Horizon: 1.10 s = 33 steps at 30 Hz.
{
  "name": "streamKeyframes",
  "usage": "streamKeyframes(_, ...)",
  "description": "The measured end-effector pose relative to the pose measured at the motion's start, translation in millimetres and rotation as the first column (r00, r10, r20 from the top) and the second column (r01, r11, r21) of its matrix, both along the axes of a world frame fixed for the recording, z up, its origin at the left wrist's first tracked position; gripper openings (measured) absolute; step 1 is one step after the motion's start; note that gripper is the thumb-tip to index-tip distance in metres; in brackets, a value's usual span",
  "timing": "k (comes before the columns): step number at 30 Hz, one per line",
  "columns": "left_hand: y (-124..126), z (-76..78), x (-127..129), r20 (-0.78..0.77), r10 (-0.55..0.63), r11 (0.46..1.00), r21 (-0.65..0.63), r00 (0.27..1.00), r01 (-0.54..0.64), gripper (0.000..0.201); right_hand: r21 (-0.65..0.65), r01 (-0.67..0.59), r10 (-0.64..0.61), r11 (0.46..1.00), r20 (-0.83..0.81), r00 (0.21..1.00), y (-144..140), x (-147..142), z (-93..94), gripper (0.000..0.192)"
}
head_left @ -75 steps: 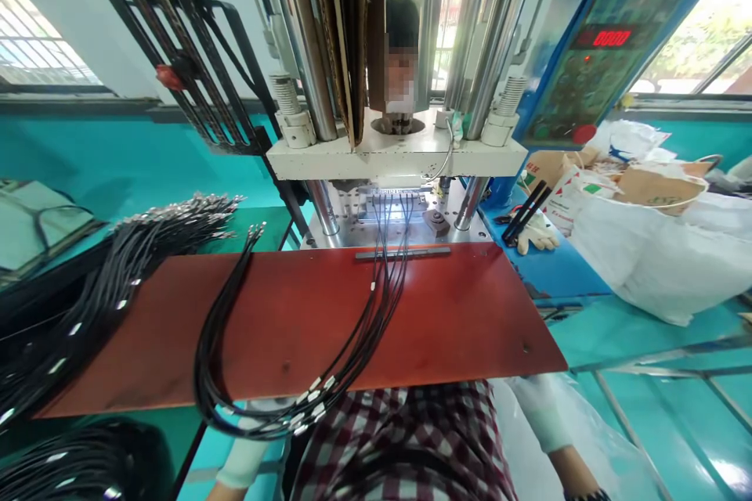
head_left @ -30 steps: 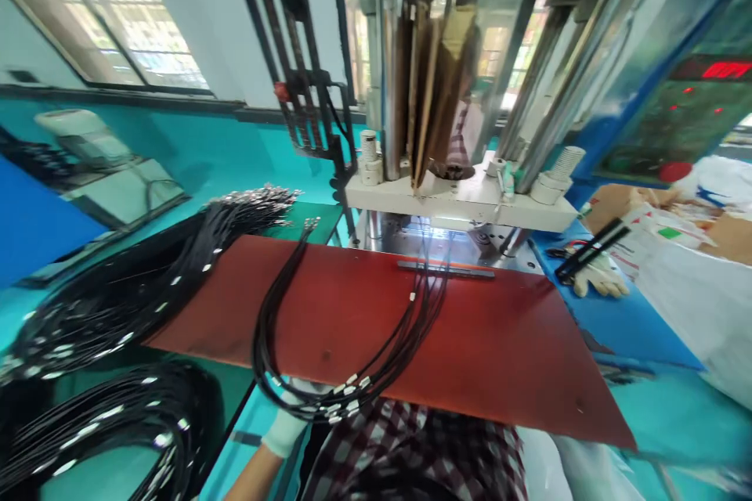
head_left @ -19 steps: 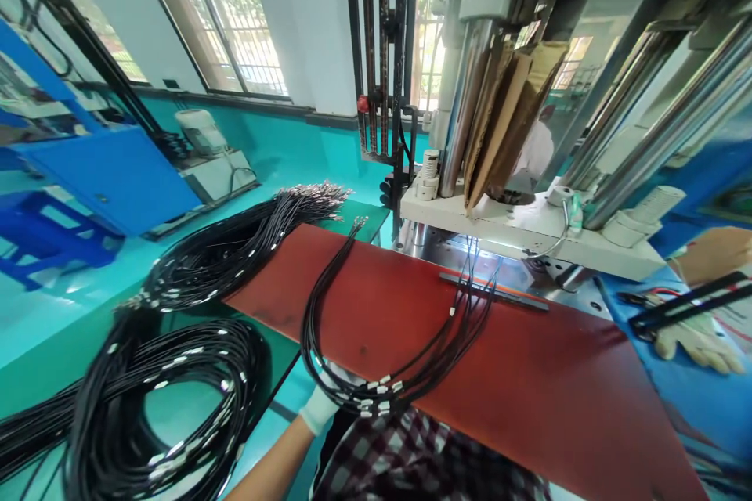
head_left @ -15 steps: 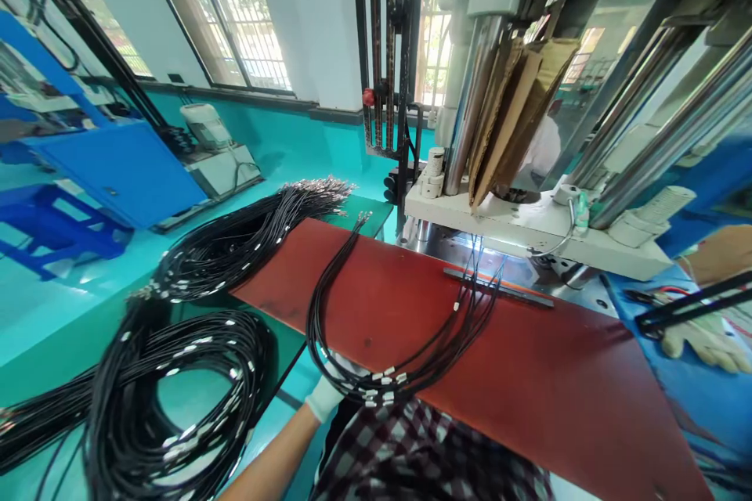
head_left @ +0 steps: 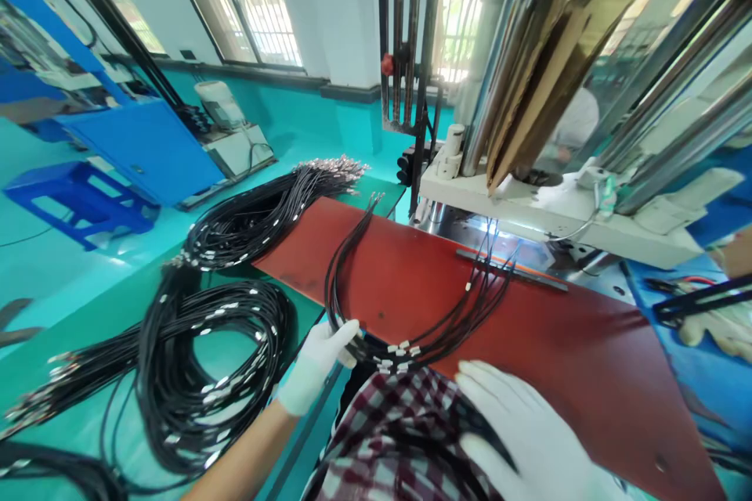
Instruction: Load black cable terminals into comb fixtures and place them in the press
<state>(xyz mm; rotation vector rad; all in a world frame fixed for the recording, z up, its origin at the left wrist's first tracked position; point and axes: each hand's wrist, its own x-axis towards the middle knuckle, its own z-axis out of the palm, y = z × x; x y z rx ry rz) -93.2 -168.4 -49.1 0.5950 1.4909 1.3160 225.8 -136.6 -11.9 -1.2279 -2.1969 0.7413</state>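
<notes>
A bundle of black cables with small white tags lies curved over a reddish-brown board. Its far left ends show metal tips, while the other ends run under the press on the right. My left hand, in a white glove, grips the bundle at the board's near edge, thumb on top. White tags cluster on the cables just right of it. My right hand, gloved too, hovers over my lap by the board's near edge. Its fingers are stretched out with the thumb apart, and it holds nothing visible.
Large coils of black cable lie on a green table to the left. The press stands beyond the board, with cardboard leaning in it. A metal strip lies at the board's far edge. Gloves rest far right.
My right hand has come into view at lower right. My left thumb now shows on top of the cables, where the hand was mostly beneath them. The view has shifted slightly.
</notes>
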Motion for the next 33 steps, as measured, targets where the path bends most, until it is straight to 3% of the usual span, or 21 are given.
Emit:
streamKeyframes(2, 7, 14.0, 4, -0.095, 0.025, 0.999, 0.023, 0.995, -0.022, 0.037, 0.082, -0.319, 0.317, 0.944, 0.037, 0.948, 27, -39, -0.2, 0.046)
streamKeyframes(3, 11, 20.4, 6, -0.073, 0.052, 0.997, 0.068, 0.996, -0.047, 0.036, 0.124, -0.405, 0.405, 0.906, 0.029, 0.914, 41, -56, 1.1, 0.043)
streamKeyframes(5, 17, 31.2, 15, 0.075, 0.078, 0.973, 0.21, 0.994, -0.092, 0.036, 0.065, -0.408, 0.412, 0.911, -0.065, 0.909, 70, -85, 7.9, 0.044)
streamKeyframes(7, 21, 39.9, 29, 0.181, -0.002, 0.928, 0.366, 0.983, -0.065, 0.033, -0.199, -0.328, 0.269, 0.924, -0.273, 0.924, 98, -108, 21.0, 0.055)
streamKeyframes(8, 22, 43.9, 37, 0.164, -0.057, 0.912, 0.41, 0.985, -0.016, 0.031, -0.388, -0.335, 0.175, 0.859, -0.393, 0.903, 111, -118, 29.9, 0.063)
streamKeyframes(9, 21, 47.8, 47, 0.097, -0.11, 0.908, 0.416, 0.989, 0.06, 0.032, -0.574, -0.363, 0.049, 0.734, -0.488, 0.871, 123, -127, 40.2, 0.072)
streamKeyframes(11, 18, 54.7, 65, -0.169, -0.263, 0.894, 0.327, 0.95, 0.306, 0.034, -0.756, -0.484, -0.115, 0.44, -0.582, 0.805, 144, -145, 64.3, 0.085)
streamKeyframes(13, 13, 57.7, 81, -0.497, -0.448, 0.778, 0.193, 0.743, 0.598, 0.033, -0.779, -0.574, -0.205, 0.253, -0.623, 0.755, 156, -158, 91.9, 0.087)
streamKeyframes(14, 11, 56.7, 88, -0.638, -0.492, 0.68, 0.142, 0.592, 0.719, 0.032, -0.766, -0.606, -0.225, 0.214, -0.642, 0.733, 158, -161, 106.8, 0.081)
streamKeyframes(16, 9, 49.7, 101, -0.84, -0.455, 0.472, 0.054, 0.296, 0.88, 0.032, -0.73, -0.643, -0.215, 0.232, -0.683, 0.698, 153, -155, 138.6, 0.056)
streamKeyframes(17, 9, 44.3, 108, -0.897, -0.406, 0.391, 0.005, 0.177, 0.921, 0.033, -0.703, -0.648, -0.182, 0.293, -0.707, 0.684, 146, -146, 155.3, 0.042)
streamKeyframes(18, 9, 38.5, 114, -0.929, -0.363, 0.323, -0.05, 0.075, 0.945, 0.036, -0.66, -0.652, -0.121, 0.372, -0.731, 0.671, 136, -134, 172.3, 0.03)
streamKeyframes(20, 10, 28.2, 129, -0.949, -0.305, 0.223, -0.15, -0.077, 0.963, 0.038, -0.485, -0.632, 0.008, 0.605, -0.79, 0.614, 115, -100, 205.1, 0.029)
streamKeyframes(23, 12, 21.9, 159, -0.925, -0.308, 0.143, -0.278, -0.224, 0.95, 0.039, -0.259, -0.333, 0.063, 0.907, -0.698, 0.713, 89, -42, 241.2, 0.032)
streamKeyframes(25, 14, 25.3, 181, -0.882, -0.346, 0.114, -0.379, -0.321, 0.918, 0.043, -0.183, -0.065, -0.074, 0.981, -0.662, 0.746, 84, -7, 247.7, 0.025)
streamKeyframes(27, 17, 34.5, 199, -0.821, -0.389, 0.052, -0.472, -0.417, 0.88, 0.049, -0.249, 0.124, -0.263, 0.96, -0.659, 0.705, 89, 22, 236.7, 0.033)
streamKeyframes(29, 24, 48.4, 207, -0.783, -0.452, -0.02, -0.47, -0.427, 0.882, 0.052, -0.393, 0.203, -0.425, 0.897, -0.636, 0.645, 100, 45, 209.7, 0.047)
streamKeyframes(30, 30, 56.5, 205, -0.784, -0.504, -0.03, -0.404, -0.363, 0.914, 0.052, -0.455, 0.192, -0.465, 0.869, -0.623, 0.629, 106, 55, 191.5, 0.046)
streamKeyframes(31, 39, 64.6, 200, -0.786, -0.568, 0.0, -0.297, -0.244, 0.955, 0.05, -0.525, 0.141, -0.486, 0.839, -0.608, 0.628, 111, 63, 171.0, 0.043)
streamKeyframes(32, 51, 72.2, 193, -0.77, -0.633, 0.069, -0.154, -0.076, 0.986, 0.047, -0.6, 0.022, -0.469, 0.8, -0.601, 0.648, 115, 69, 149.4, 0.035)
streamKeyframes(33, 67, 78.6, 184, -0.731, -0.669, 0.207, -0.01, 0.134, 0.978, 0.042, -0.658, -0.096, -0.435, 0.747, -0.593, 0.678, 117, 74, 127.4, 0.033)
